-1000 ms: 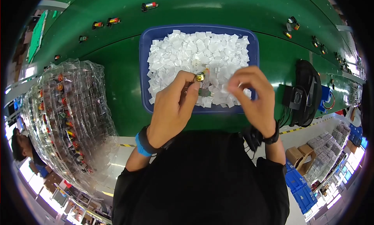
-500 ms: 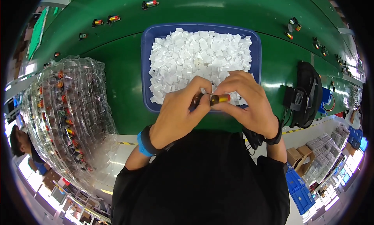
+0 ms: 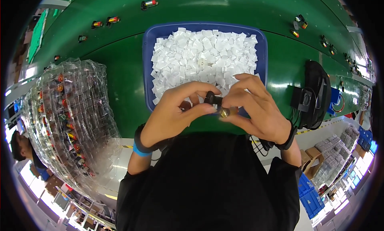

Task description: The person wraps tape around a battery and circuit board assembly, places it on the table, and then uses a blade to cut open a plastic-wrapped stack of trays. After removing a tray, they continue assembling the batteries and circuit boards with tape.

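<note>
In front of my chest, my left hand (image 3: 170, 113) pinches a small black plastic part (image 3: 212, 98) between thumb and index finger. My right hand (image 3: 262, 113) closes thumb and fingers on a small cylinder (image 3: 226, 112) whose brassy round end faces me; it is blurred. The two pieces are close together, and whether they are joined cannot be made out. Both hands hover over the near edge of a blue tray (image 3: 148, 63), which is heaped with small white square pieces (image 3: 204, 51).
Stacked clear plastic trays (image 3: 94, 123) holding red-and-yellow parts stand at the left. Similar small assemblies (image 3: 113, 20) lie along the far green surface (image 3: 224, 11). At the right are a black bag (image 3: 316, 81), a black box (image 3: 303, 100) and blue crates (image 3: 311, 199). Another person (image 3: 24, 145) is at far left.
The cylinder has turned from lying sideways to showing its end. My left fingers have spread a little, and the black part now shows between the hands.
</note>
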A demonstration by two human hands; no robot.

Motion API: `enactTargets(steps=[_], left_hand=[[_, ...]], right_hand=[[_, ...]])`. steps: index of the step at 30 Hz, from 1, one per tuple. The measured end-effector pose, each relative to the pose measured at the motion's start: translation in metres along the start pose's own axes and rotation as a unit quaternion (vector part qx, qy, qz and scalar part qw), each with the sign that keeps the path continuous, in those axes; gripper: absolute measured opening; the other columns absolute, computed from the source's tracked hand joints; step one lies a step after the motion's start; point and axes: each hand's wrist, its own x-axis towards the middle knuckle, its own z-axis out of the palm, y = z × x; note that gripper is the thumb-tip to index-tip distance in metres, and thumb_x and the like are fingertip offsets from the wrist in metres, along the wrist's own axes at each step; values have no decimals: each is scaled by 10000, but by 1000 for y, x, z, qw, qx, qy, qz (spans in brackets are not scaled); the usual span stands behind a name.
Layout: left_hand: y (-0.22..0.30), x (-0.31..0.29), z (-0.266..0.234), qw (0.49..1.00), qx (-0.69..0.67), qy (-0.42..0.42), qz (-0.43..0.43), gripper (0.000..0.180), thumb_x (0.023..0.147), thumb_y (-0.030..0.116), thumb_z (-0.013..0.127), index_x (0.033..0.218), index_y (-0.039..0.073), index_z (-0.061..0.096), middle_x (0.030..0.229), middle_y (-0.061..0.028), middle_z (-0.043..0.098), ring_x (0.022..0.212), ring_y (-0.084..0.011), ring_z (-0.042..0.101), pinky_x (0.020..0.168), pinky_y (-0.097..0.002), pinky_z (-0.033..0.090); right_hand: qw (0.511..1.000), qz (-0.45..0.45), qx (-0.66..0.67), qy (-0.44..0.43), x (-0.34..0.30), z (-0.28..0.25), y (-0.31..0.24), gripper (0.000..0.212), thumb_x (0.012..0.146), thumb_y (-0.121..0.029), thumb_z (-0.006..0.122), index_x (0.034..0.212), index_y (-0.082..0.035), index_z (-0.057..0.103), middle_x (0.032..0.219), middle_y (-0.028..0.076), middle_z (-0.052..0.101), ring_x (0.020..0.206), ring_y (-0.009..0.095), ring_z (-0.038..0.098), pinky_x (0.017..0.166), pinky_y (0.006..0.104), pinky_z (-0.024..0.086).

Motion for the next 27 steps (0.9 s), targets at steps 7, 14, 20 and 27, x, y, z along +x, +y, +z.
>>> enactTargets(steps=[7,14,20,27], left_hand=[[4,1,5,966,-253,-25,-43,232,998,132,595,1219,63,587,847,-42,618,600,-65,560,494,-189,432],[10,14,0,952,-281,-61,-102,227,996,87,508,1209,13,539,841,-54,597,551,-80,524,462,-205,403],[10,10,8,957,-274,-28,-94,287,938,4,488,1220,29,541,835,-44,597,533,-72,492,446,-207,377],[19,5,10,977,-173,-28,-125,310,919,-23,527,1222,27,568,863,-26,598,596,-55,520,479,-204,396]], right_hand=[[991,-61,-86,78,-10,8,-12,357,695,-95,846,1012,-67,683,985,43,732,915,229,613,922,476,494],[969,-89,-197,120,-9,16,-19,232,719,-107,790,937,-49,736,954,39,722,891,201,618,875,465,510],[959,-53,-258,104,-9,13,-34,225,744,-82,784,951,-41,708,958,66,732,912,219,652,921,483,521],[977,11,-128,168,-18,25,-27,312,752,46,794,1018,-23,648,984,89,746,980,281,706,968,524,517]])
